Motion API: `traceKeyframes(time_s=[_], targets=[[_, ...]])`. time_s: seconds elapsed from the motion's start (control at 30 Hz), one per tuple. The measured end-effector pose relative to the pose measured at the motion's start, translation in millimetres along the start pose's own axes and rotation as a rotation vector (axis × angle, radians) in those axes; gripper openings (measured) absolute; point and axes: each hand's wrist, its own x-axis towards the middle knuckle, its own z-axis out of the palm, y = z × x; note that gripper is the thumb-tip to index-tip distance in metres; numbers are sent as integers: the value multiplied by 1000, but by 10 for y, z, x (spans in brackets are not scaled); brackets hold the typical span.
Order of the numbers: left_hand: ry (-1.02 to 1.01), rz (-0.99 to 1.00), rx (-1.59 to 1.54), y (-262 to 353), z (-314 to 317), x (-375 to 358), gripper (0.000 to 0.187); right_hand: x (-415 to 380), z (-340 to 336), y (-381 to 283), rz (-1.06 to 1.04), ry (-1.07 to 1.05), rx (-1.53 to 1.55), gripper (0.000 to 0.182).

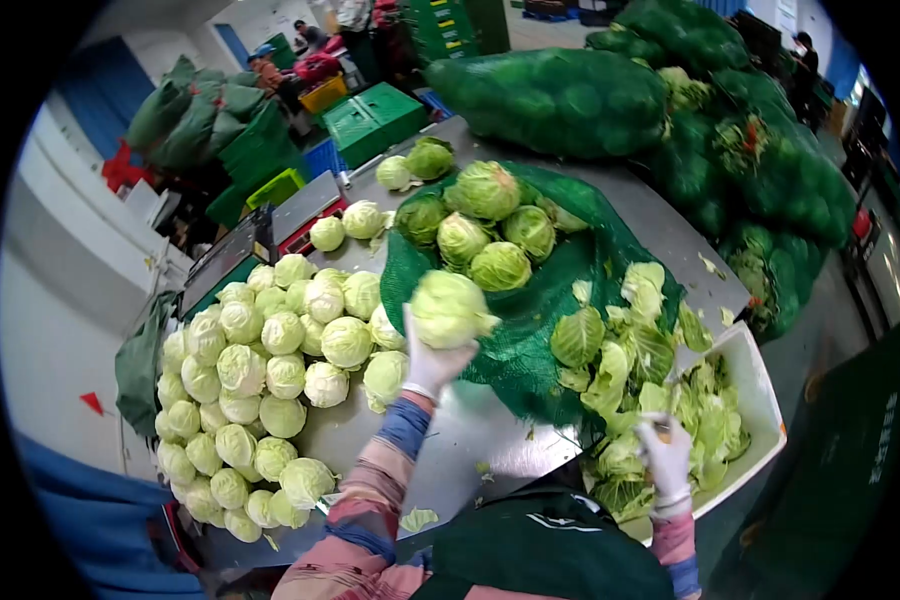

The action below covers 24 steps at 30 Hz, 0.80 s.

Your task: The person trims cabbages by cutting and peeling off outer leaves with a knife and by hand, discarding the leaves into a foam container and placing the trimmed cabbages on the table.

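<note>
A pale green cabbage [448,309] rests in my gloved left hand [434,362], raised over the metal table [450,430] beside the open green net bag [530,350]. Several cabbages [485,190] lie inside that bag. My gloved right hand [665,455] is closed around the handle of a knife [682,365], whose blade points up. Beneath that hand is a white bin [760,390] full of loose cabbage leaves [620,370]. To the left of my left hand, several trimmed cabbages [283,333] are piled on the table.
Full green net sacks [560,100] stand at the back and right. A scale [315,215] and a green crate [375,122] are at the back left. Two people [310,38] [805,55] are in the far background.
</note>
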Motion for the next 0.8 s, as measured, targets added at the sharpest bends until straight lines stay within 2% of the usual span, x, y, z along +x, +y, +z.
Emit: traceKeyframes(time_s=[0.07, 0.13, 0.2, 0.3, 0.43, 0.47, 0.53, 0.6, 0.67, 0.7, 0.73, 0.77, 0.8], targets=[[66, 223, 44, 597, -61, 30, 76, 102, -265, 366, -16, 143, 5, 21], [195, 397, -22, 1124, -27, -57, 74, 110, -421, 593, 12, 167, 33, 21], [242, 588, 25, 1699, -393, -73, 65, 92, -430, 822, 59, 179, 84, 20], [462, 757, -66, 2138, -369, -247, 79, 69, -266, 946, 155, 135, 125, 19], [575, 994, -107, 2535, -524, -136, 84, 167, 40, 1030, 99, 20, 84, 20], [470, 911, -148, 2563, -516, -36, 86, 192, 125, 1025, 79, -13, 56, 20], [210, 546, -233, 2470, -342, 193, 74, 235, 317, 875, 108, -109, 58, 21], [84, 486, 264, 1864, 52, 582, 75, 306, 507, 790, 81, -180, -88, 23], [-42, 328, 829, 1329, 168, 951, 45, 349, 674, 735, -20, -230, -131, 25], [26, 138, 572, 1079, 138, 1204, 29, 346, 729, 657, -8, -241, -127, 26], [94, 103, 867, 804, 210, 1316, 45, 366, 750, 691, -72, -247, -152, 27], [154, 50, 1161, 528, 289, 1427, 63, 342, 734, 621, -13, -251, -172, 27], [231, 63, 1278, 360, -177, 1812, 92, 305, 705, 576, 51, -250, -192, 27]])
